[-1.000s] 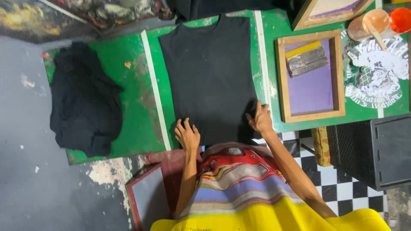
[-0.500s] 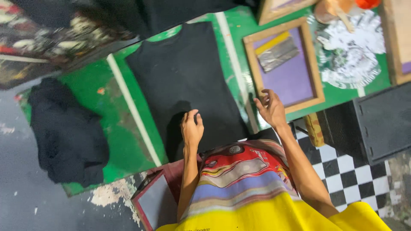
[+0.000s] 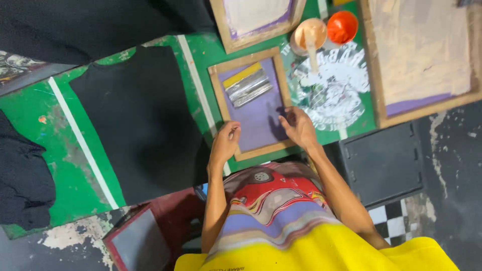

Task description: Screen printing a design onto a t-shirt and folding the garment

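Note:
A small wooden screen frame with purple mesh lies on the green table, just right of a black T-shirt spread flat. A squeegee with a yellow handle rests inside the frame's far half. My left hand curls over the frame's near left rail. My right hand grips the right rail, fingers reaching onto the mesh. The frame sits flat on the table.
A peach paint cup with a stick and an orange cup stand beyond a white ink smear. Larger frames lie at right and top. A black clothes pile sits left; a black box at lower right.
Both hands have left the black T-shirt and moved right onto the small screen frame. The view has swung right and closer.

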